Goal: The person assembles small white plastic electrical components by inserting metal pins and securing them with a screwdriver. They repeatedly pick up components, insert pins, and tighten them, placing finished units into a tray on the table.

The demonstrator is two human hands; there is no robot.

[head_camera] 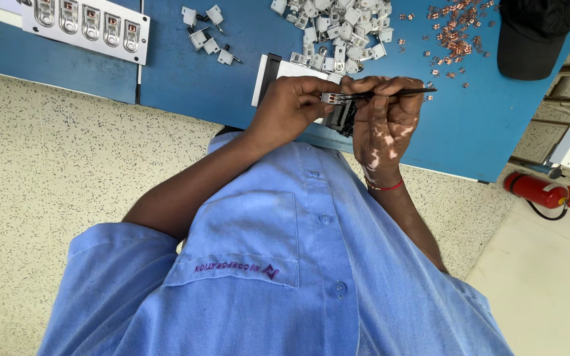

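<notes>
Over blue table (186, 72) — hands grip small white plastic part (330, 97).

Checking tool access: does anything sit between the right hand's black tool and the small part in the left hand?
Nothing visible does: the black tool in the right hand reaches the small part pinched by the left hand.

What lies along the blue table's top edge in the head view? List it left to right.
White panel of switches → small cluster of white parts → big heap of white parts → scattered copper bits → black cap.
</notes>
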